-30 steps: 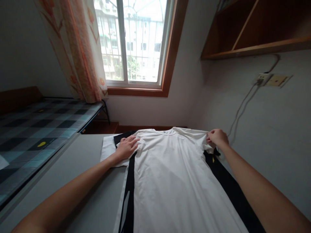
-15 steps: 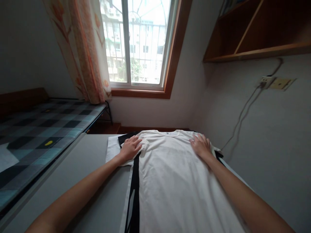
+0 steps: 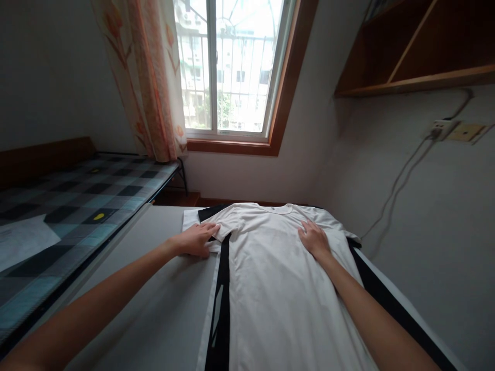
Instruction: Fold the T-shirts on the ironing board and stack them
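Observation:
A white T-shirt (image 3: pixel 282 278) lies spread on the grey table (image 3: pixel 154 304), its collar at the far edge. Beneath it, a black garment (image 3: pixel 221 309) shows along both sides, with white cloth (image 3: pixel 190 218) sticking out at the left sleeve. My left hand (image 3: pixel 198 239) is at the lower edge of the left sleeve, fingers reaching over the cloth; whether it pinches any is not clear. On the shirt's upper right chest rests my right hand (image 3: pixel 314 238), its fingers spread and flat.
To the left stands a bed with a checked mattress (image 3: pixel 127 190) and a white paper (image 3: pixel 27 239) on it. A curtained window (image 3: pixel 240 77) is ahead. At the right are a wooden shelf (image 3: pixel 417 82), a wall socket (image 3: pixel 443 129) and a hanging cable (image 3: pixel 390 188).
The view has shifted slightly. My left hand has moved off the top of the left sleeve to its lower edge. My right hand has slid inward from the right shoulder onto the chest.

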A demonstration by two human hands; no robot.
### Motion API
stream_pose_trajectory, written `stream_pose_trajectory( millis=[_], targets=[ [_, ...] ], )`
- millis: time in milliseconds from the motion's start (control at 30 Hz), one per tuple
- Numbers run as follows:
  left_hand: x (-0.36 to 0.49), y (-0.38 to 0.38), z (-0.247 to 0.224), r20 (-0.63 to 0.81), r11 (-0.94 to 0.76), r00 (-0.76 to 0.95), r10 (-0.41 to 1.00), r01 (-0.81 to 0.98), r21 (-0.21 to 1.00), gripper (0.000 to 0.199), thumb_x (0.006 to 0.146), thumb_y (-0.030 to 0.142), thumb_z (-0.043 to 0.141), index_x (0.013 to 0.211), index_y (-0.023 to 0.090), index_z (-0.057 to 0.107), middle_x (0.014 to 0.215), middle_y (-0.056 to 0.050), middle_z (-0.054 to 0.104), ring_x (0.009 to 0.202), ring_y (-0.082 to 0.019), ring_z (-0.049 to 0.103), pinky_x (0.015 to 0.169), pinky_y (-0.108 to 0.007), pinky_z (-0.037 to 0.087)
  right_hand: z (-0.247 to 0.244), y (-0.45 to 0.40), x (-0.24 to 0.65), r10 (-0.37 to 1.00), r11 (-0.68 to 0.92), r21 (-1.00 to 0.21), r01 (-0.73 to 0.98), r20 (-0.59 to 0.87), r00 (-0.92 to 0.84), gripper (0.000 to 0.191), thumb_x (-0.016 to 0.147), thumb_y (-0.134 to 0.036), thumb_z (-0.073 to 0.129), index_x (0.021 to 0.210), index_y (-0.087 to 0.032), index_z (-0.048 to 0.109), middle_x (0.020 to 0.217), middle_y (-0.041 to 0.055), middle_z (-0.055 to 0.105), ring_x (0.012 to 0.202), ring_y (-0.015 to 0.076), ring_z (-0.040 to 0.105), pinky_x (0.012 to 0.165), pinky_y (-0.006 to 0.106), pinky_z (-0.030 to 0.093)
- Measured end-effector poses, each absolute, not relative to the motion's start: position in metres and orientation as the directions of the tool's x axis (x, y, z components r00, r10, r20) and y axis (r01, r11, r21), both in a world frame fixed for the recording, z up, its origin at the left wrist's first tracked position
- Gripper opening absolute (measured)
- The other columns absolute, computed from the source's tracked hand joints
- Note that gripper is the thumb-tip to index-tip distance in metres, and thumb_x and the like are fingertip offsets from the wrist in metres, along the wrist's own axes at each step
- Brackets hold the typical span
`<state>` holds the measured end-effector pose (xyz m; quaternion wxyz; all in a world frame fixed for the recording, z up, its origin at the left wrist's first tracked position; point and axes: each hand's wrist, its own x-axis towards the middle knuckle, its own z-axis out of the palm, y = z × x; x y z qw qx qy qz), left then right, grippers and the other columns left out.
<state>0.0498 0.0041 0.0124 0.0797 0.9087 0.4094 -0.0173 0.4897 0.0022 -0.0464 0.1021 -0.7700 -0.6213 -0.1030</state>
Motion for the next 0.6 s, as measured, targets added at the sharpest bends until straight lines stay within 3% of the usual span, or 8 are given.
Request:
stream_pose_trajectory(
  millis=[167,333,467,600],
  targets=[
    [0.065,0.003,0.010,-0.242,-0.645,0.637,0.732,0.762,0.056,0.110,0.049,0.022,0.077,0.148,0.020,0.030,0.155,-0.019,0.029,0.138,-0.038,0.033,0.100,-0.041,0.044,-0.045,0.000,0.488,0.934,-0.207,-0.030,0.978,0.293,0.207,0.046,0.093,-0.030,0.035,0.129,-0.013,0.058,0.138,0.0147,0.053,0.127,0.0234,0.047,0.105,0.034,0.033],
    [0.078,-0.009,0.002,-0.020,-0.570,0.570,0.822,0.819,-0.062,0.071,0.074,0.004,0.052,0.142,0.019,0.038,0.137,-0.017,0.051,0.122,-0.031,0.052,0.083,-0.036,0.051,-0.046,0.000,0.487,0.936,-0.218,-0.045,0.975,0.275,0.222,0.048,0.093,-0.029,0.035,0.132,-0.012,0.057,0.140,0.0158,0.052,0.129,0.0238,0.046,0.107,0.034,0.032],
    [0.087,-0.016,-0.008,0.121,-0.501,0.517,0.848,0.855,-0.136,0.055,0.083,-0.001,0.037,0.136,0.013,0.045,0.121,-0.019,0.059,0.109,-0.031,0.059,0.075,-0.037,0.050,-0.047,0.001,0.488,0.939,-0.226,-0.056,0.973,0.254,0.233,0.050,0.093,-0.030,0.034,0.134,-0.011,0.054,0.143,0.0160,0.049,0.132,0.0240,0.043,0.109,0.035,0.029],
    [0.091,-0.010,-0.015,0.189,-0.481,0.510,0.839,0.858,-0.181,0.037,0.089,0.002,0.032,0.114,0.008,0.060,0.103,-0.020,0.064,0.097,-0.031,0.062,0.076,-0.040,0.048,-0.045,0.000,0.487,0.946,-0.220,-0.045,0.974,0.234,0.224,0.051,0.093,-0.030,0.034,0.137,-0.012,0.051,0.145,0.0150,0.047,0.134,0.0237,0.041,0.109,0.035,0.029]
  ],
)
